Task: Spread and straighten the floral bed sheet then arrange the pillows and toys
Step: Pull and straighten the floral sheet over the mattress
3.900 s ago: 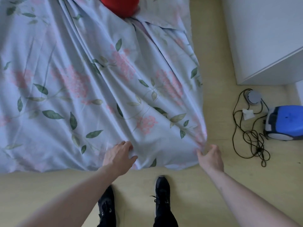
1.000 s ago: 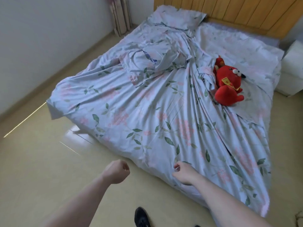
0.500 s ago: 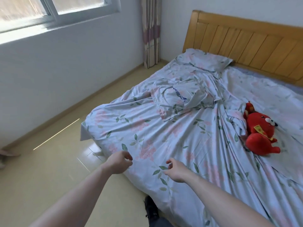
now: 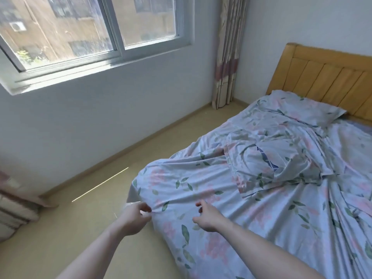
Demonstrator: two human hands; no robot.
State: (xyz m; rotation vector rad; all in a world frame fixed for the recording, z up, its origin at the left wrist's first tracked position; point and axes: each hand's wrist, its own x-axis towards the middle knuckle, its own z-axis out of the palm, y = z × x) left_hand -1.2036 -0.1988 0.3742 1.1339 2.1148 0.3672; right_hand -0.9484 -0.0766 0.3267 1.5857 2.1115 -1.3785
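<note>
Head view: left hand (image 4: 134,218) pinches the floral sheet (image 4: 231,198) at the bed's near corner; right hand (image 4: 205,218) hovers just above it, fingers loosely curled, holding nothing. Pillow (image 4: 306,111) lies by the headboard (image 4: 326,81), which is cut off at right.

White walls (image 4: 100,121), sliding window (image 4: 84,31), beige floor (image 4: 60,228) (sunlit streak), wooden headboard (image 4: 326,77).

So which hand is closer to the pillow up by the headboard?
Right. The right hand lies over the floral sheet, on the pillow's side. The left hand pinches the sheet's edge at the near corner, farther away.
</note>
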